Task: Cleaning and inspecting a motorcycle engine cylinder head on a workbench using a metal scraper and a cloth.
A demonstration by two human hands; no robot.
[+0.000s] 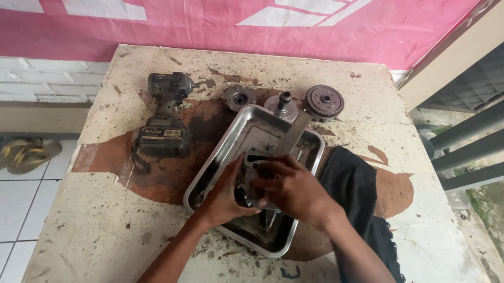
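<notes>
Both my hands are inside a shiny metal tray (224, 146) on a worn, stained table. My left hand (225, 193) grips a grey metal engine part (250, 165) from the left side. My right hand (292, 187) lies over the same part and holds a flat metal scraper (293, 134) that slants up toward the tray's far rim. The part is mostly hidden under my fingers.
A cordless impact wrench (164, 121) lies left of the tray. Behind the tray sit a small round hub (238, 96), a gear with a shaft (281, 103) and a round clutch drum (324, 101). A black cloth (353, 189) lies to the right. Sandals (25, 153) lie on the tiled floor.
</notes>
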